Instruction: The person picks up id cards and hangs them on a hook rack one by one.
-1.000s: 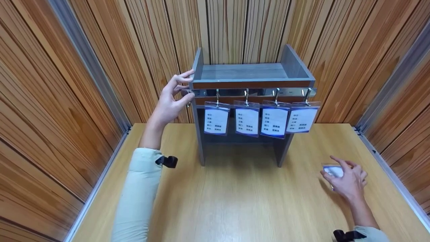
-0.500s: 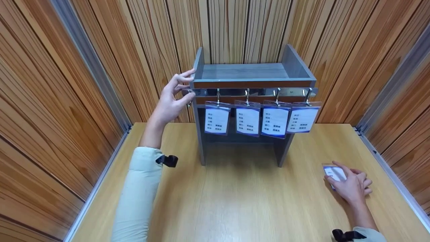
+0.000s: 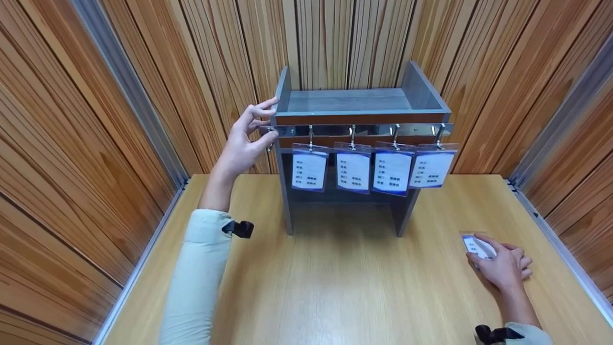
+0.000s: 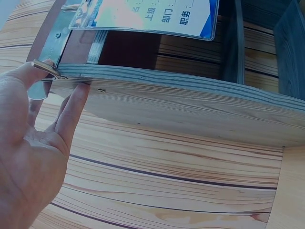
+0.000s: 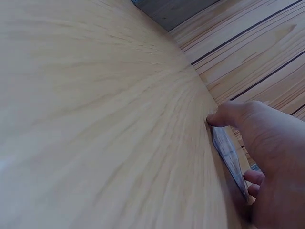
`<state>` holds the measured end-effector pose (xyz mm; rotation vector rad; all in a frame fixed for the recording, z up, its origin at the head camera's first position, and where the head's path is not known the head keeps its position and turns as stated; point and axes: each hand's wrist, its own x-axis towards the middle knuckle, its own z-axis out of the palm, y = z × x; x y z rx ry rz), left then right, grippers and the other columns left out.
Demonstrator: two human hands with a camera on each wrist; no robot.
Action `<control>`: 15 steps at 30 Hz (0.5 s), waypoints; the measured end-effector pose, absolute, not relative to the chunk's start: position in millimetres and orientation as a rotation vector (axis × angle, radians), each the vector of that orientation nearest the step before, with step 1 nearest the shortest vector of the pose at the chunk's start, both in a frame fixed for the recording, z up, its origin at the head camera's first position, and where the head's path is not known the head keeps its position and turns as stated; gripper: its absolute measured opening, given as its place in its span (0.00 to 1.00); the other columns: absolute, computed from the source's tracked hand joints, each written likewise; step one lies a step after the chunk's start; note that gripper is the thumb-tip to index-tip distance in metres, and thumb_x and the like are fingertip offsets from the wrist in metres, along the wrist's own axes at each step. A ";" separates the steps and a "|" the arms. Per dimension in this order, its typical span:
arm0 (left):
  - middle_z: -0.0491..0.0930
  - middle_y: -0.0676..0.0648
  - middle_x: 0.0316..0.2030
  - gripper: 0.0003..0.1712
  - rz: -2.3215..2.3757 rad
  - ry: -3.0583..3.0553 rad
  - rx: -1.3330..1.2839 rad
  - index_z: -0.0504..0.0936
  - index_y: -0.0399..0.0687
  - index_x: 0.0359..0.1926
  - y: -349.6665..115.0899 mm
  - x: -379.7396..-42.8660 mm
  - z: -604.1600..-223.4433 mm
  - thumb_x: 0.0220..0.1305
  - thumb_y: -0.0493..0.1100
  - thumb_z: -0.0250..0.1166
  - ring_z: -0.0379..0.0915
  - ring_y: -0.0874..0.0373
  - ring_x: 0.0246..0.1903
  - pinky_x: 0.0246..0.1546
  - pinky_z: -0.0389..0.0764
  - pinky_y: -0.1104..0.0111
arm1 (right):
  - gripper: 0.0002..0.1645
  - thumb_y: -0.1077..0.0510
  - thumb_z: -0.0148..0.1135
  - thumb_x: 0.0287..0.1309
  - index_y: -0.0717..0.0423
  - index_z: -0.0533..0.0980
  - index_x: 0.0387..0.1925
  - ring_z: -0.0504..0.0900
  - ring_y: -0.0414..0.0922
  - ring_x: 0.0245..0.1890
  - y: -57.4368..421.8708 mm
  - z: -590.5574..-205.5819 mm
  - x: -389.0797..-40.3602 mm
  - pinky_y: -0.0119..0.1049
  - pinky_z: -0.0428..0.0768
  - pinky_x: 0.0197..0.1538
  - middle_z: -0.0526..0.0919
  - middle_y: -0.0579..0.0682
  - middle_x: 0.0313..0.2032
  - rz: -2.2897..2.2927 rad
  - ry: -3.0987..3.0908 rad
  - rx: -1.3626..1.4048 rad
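A grey shelf rack [image 3: 402, 211] stands at the back of the table. Across its front runs a shiny metal hook rail [image 3: 335, 130], from which several ID badges [image 3: 309, 170] in clear sleeves hang in a row. My left hand [image 3: 242, 143] holds the rack's left edge: the thumb lies at the rail's end, beside a bare metal hook [image 4: 46, 68], and the fingers touch the side panel. Far to the right, low at the tabletop, my right hand [image 3: 503, 263] pinches another ID badge [image 3: 474, 244] between thumb and fingers, its printed face up. The hand covers its near part.
The wooden table [image 3: 335, 287] reaches toward me in front of the rack. Wood-panelled walls [image 3: 72, 120] close in the back and both sides, with metal strips along the table's side edges.
My right hand has lowered with the badge to the tabletop and shifted slightly right. The left hand stays at the rack's edge, and the hanging badges keep their places.
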<state>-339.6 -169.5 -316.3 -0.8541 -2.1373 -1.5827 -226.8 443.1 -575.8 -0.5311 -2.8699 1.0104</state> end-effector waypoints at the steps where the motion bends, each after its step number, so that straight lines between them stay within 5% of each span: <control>1: 0.69 0.48 0.86 0.18 -1.583 -2.135 -0.854 0.76 0.41 0.66 -169.7 -339.5 -316.3 0.81 0.32 0.63 0.71 0.47 0.80 0.84 0.69 0.46 | 0.45 0.42 0.68 0.77 0.54 0.65 0.85 0.44 0.84 0.71 443.7 -575.2 -227.3 0.81 0.49 0.64 0.47 0.87 0.77 1.010 -2.874 -0.531; 15: 0.70 0.47 0.86 0.17 -1.576 -2.131 -0.868 0.76 0.39 0.65 -168.7 -339.3 -315.2 0.81 0.31 0.64 0.69 0.48 0.81 0.84 0.69 0.47 | 0.43 0.52 0.71 0.73 0.62 0.68 0.81 0.48 0.85 0.71 440.1 -576.9 -226.1 0.81 0.51 0.67 0.52 0.88 0.76 1.026 -2.822 -0.444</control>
